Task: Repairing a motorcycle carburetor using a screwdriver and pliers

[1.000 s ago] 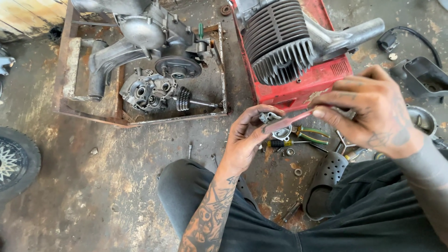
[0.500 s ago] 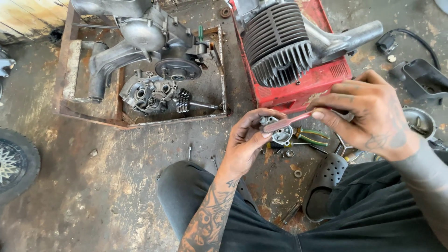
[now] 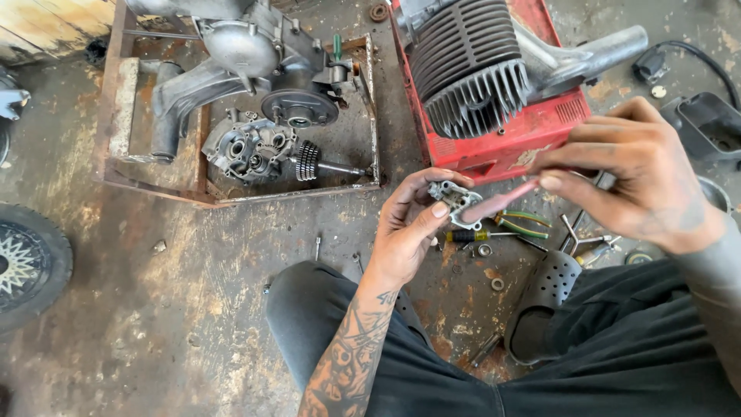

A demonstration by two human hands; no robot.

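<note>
The left hand, forearm tattooed, is raised palm-inward above the stained concrete floor, its fingers curled and the thumb pressing a small grey metal part against the fingertips; the right hand is closed in a pinch around a reddish tool handle, whose tip meets the metal part, though the exact point of contact is probably hidden by the part itself; both hands sit in front of a red metal box, on which a dark finned engine cylinder with a grey exhaust pipe lies tilted; below the hands, on the floor, lie a green-and-yellow-handled pair of pliers, a small screwdriver, several washers and a black perforated sandal worn on the person's foot; to the left, a rusty shallow metal tray holds a grey engine casing, a round dark flywheel disc, an opened gearbox housing and a toothed gear cluster on a shaft; a spoked wheel with tyre rests at the left edge; a black plastic cover and a black cable lie at the far right.
</note>
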